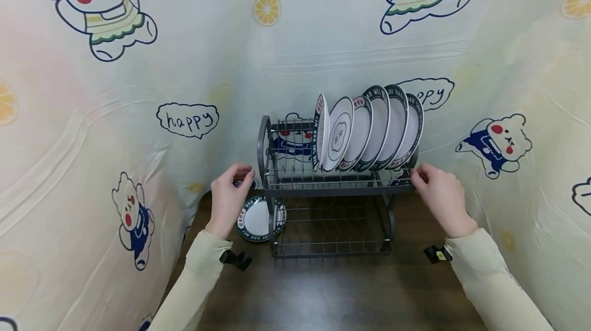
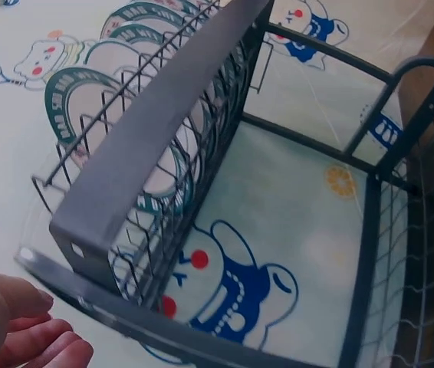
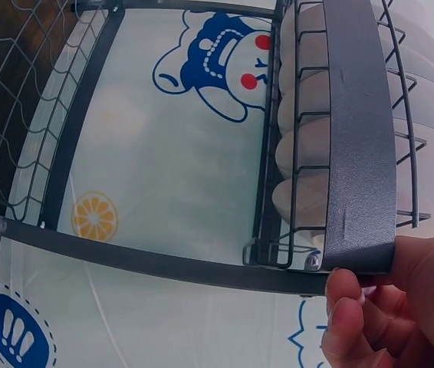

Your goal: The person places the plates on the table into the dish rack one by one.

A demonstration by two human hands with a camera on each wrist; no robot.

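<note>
A dark grey two-tier dish rack (image 1: pixel 341 193) stands on the table, with several white plates (image 1: pixel 339 133) with dark green patterned rims leaning upright in its upper tier. My right hand (image 1: pixel 440 197) is at the upper tier's front right corner. In the right wrist view its thumb and curled fingers pinch the end of the flat front rail (image 3: pixel 363 138). Beside the rack's left end is my left hand (image 1: pixel 229 198), fingers loosely bent. The left wrist view shows those fingers (image 2: pixel 44 345) next to the side frame (image 2: pixel 163 326), holding nothing.
A single plate (image 1: pixel 256 218) lies flat on the dark wooden table (image 1: pixel 323 295), partly behind the rack's left leg. Wires form the lower tier (image 1: pixel 330 244). A pale cloth (image 1: pixel 304 38) printed with cartoon bears hangs behind and on both sides.
</note>
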